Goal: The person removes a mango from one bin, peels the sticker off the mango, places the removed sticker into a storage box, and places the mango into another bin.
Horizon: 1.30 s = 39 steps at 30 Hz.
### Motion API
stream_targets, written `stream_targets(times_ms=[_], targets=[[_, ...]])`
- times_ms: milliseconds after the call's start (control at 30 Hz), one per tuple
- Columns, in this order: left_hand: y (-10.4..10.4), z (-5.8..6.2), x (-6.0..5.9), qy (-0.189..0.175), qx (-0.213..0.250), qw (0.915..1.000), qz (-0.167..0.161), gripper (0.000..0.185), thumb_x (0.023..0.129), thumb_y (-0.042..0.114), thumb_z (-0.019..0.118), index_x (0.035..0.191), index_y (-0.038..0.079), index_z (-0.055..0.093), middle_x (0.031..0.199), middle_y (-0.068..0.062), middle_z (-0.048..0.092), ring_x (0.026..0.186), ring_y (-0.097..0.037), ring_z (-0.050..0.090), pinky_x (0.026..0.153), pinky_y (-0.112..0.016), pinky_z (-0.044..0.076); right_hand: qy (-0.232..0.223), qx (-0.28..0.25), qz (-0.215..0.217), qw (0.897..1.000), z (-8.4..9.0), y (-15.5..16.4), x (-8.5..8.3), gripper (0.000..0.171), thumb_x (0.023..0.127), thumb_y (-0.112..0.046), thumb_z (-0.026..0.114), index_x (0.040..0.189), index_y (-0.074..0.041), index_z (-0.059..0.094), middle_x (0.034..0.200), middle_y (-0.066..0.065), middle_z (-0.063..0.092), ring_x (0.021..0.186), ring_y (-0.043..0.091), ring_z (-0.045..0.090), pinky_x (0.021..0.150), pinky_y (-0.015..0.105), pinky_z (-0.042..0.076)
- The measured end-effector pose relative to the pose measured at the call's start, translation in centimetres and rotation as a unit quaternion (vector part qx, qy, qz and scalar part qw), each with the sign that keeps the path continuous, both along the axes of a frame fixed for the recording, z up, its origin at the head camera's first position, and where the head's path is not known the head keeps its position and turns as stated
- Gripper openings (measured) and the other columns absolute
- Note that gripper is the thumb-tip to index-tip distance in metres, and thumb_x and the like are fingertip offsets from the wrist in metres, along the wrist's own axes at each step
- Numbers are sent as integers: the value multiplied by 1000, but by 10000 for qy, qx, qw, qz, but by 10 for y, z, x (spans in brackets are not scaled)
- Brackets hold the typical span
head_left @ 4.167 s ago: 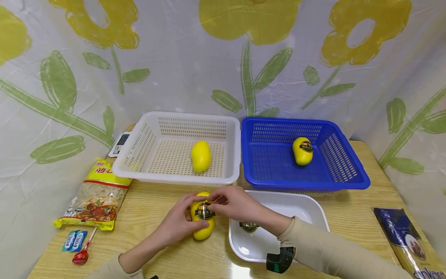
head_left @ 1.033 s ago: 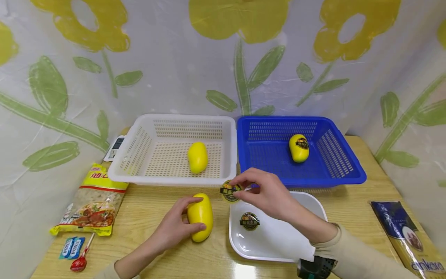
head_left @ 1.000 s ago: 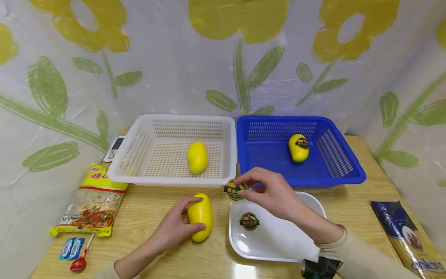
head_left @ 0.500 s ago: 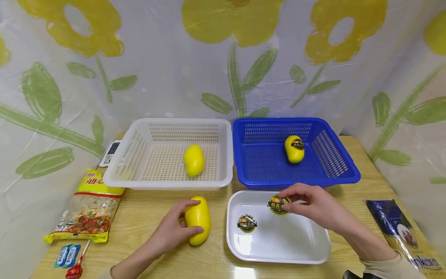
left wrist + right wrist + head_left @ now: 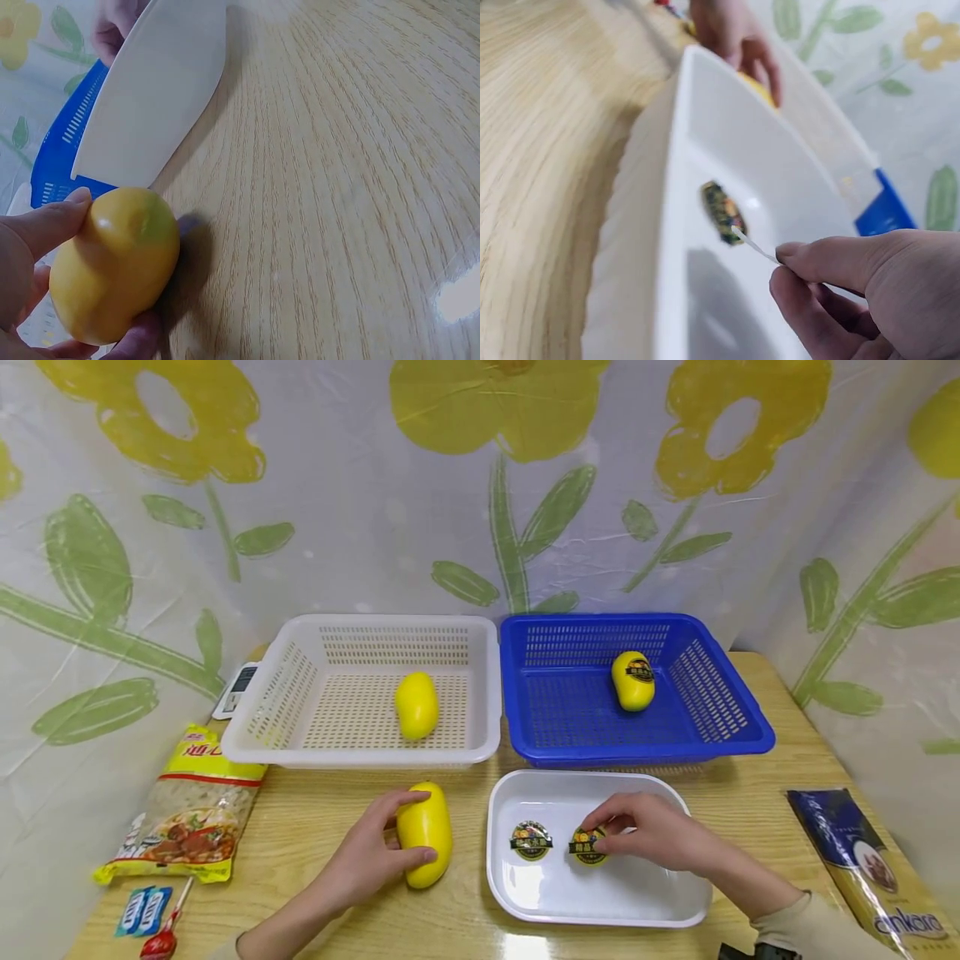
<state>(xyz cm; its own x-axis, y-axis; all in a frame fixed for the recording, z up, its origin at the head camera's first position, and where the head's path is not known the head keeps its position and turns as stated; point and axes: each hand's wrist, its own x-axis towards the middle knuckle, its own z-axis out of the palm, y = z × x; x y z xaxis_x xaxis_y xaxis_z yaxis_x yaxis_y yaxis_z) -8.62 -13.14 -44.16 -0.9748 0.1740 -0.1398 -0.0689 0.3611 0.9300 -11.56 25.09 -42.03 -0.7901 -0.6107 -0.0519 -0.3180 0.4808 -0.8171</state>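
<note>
My left hand grips a bare yellow mango lying on the table, with thumb and fingers spread around it. In the left wrist view the mango shows a greenish end. Over the white tray my right hand pinches a round black-and-gold fruit sticker by its edge. A matching sticker lies flat at the tray's left side. Seen edge-on in the right wrist view, the held sticker is a thin pale strip between thumb and finger.
A white basket holds one plain mango. Beside it, a blue basket holds a mango with a sticker. A food bag, blue packets, a lollipop and a dark packet lie around.
The sticker that was on the mango under my left hand is off it. My right hand has carried it right and down to the tray. My left hand keeps hold of the mango.
</note>
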Motion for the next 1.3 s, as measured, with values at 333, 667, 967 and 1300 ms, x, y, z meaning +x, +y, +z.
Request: stream_targets(times_ms=[333, 667, 967, 1300], targets=[[2, -1, -1, 33, -146, 9999, 41, 63, 72, 9, 87, 128, 17, 60, 142, -15, 43, 112, -35, 56, 80, -31, 56, 56, 393, -73, 9992, -13, -9, -6, 20, 84, -16, 76, 101, -7, 74, 89, -6, 69, 76, 1, 58, 68, 21, 49], [1, -1, -2, 40, -119, 9999, 23, 63, 72, 8, 86, 128, 16, 60, 143, -16, 42, 113, -35, 55, 80, -30, 56, -66, 420, -146, 9990, -12, -11, -12, 20, 85, -16, 75, 103, -6, 73, 91, -5, 69, 79, 4, 59, 70, 22, 50], [0, -3, -3, 57, -97, 9999, 19, 63, 72, 7, 86, 128, 16, 60, 143, -15, 42, 113, -35, 54, 80, -28, 56, -115, 355, -113, 9992, -15, -16, -16, 20, 86, -16, 75, 104, -7, 73, 93, -4, 69, 80, 4, 59, 72, 22, 51], [-2, -3, -3, 64, -121, 9999, -33, 63, 73, 9, 87, 129, 16, 59, 143, -16, 42, 113, -35, 54, 81, -29, 56, 124, 575, -9, 9983, -22, -22, -21, 18, 81, -12, 76, 99, -8, 74, 86, -7, 66, 75, 1, 55, 67, 21, 49]])
